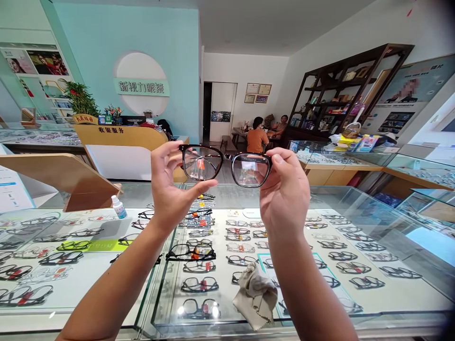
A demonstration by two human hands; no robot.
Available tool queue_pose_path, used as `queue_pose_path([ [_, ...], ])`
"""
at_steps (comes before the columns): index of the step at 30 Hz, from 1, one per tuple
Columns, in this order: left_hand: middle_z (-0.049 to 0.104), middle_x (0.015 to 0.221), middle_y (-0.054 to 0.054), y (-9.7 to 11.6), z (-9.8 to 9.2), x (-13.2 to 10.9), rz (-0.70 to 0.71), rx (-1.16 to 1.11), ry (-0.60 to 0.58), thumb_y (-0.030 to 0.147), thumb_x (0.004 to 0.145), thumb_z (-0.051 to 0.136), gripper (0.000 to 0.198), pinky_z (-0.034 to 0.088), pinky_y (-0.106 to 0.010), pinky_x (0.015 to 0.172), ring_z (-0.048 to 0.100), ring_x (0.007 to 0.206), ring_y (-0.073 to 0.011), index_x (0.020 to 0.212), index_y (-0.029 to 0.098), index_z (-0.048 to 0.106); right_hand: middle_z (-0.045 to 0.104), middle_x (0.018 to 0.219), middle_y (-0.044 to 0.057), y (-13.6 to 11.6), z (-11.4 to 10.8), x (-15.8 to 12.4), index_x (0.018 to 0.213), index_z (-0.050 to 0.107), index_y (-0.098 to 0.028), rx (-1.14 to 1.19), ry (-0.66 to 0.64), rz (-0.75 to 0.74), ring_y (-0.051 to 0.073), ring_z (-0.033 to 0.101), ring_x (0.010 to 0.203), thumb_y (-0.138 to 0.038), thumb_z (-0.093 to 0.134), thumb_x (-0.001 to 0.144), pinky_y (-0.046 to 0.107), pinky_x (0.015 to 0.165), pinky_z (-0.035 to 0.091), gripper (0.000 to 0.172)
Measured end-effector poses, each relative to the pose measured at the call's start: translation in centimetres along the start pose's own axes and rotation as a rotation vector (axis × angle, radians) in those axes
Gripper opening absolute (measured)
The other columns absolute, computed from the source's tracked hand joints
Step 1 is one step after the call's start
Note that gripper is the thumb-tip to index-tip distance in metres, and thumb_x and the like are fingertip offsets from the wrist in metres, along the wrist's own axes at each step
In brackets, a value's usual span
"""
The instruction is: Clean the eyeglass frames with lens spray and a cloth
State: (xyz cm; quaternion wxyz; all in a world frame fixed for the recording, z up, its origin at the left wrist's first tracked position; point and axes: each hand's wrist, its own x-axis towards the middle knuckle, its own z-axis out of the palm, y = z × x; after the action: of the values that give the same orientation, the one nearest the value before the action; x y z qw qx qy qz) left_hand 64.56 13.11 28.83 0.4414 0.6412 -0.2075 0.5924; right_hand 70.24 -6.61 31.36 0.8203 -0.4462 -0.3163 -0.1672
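A pair of eyeglasses [227,157] with dark, tortoiseshell-like rims is held up in front of me, above the glass display case. My left hand [174,182] grips its left end, with the thumb below the left lens. At the other end, my right hand [284,189] pinches the frame by its right corner. The temples look folded behind the lenses, and an orange-red mark shows through the left lens. Below my hands, a crumpled beige cloth [256,296] lies on the glass top. Another black pair of glasses [191,252] is to the left of the cloth.
Rows of glasses fill the display case [220,327] under me and the one at left. A small white bottle [119,207] stands on the left case beside a tilted wooden stand [67,175]. Two people sit at a far table, one in an orange top [257,139].
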Motion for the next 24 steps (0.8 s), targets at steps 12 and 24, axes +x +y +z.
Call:
queue_pose_path([
  [12, 0.074, 0.123, -0.005, -0.9, 0.0, 0.8, -0.251, -0.334, -0.096, 0.045, 0.072, 0.104, 0.079, 0.064, -0.040, 0.105, 0.081, 0.115, -0.0262, 0.125, 0.029, 0.048, 0.071, 0.093, 0.000, 0.4, 0.3, 0.2, 0.093, 0.069, -0.027, -0.046, -0.033, 0.054, 0.017, 0.076, 0.096, -0.030, 0.063, 0.097, 0.032, 0.090, 0.057, 0.007],
  [24, 0.076, 0.127, -0.010, -0.8, -1.9, 1.6, -0.282, -0.260, -0.358, 0.045, 0.076, 0.101, 0.080, 0.068, -0.037, 0.097, 0.081, 0.109, -0.0252, 0.140, 0.029, 0.055, 0.079, 0.103, 0.002, 0.3, -1.3, 1.5, 0.094, 0.079, -0.025, -0.293, -0.388, 0.160, 0.020, 0.069, 0.102, -0.037, 0.073, 0.092, 0.036, 0.096, 0.053, 0.013],
])
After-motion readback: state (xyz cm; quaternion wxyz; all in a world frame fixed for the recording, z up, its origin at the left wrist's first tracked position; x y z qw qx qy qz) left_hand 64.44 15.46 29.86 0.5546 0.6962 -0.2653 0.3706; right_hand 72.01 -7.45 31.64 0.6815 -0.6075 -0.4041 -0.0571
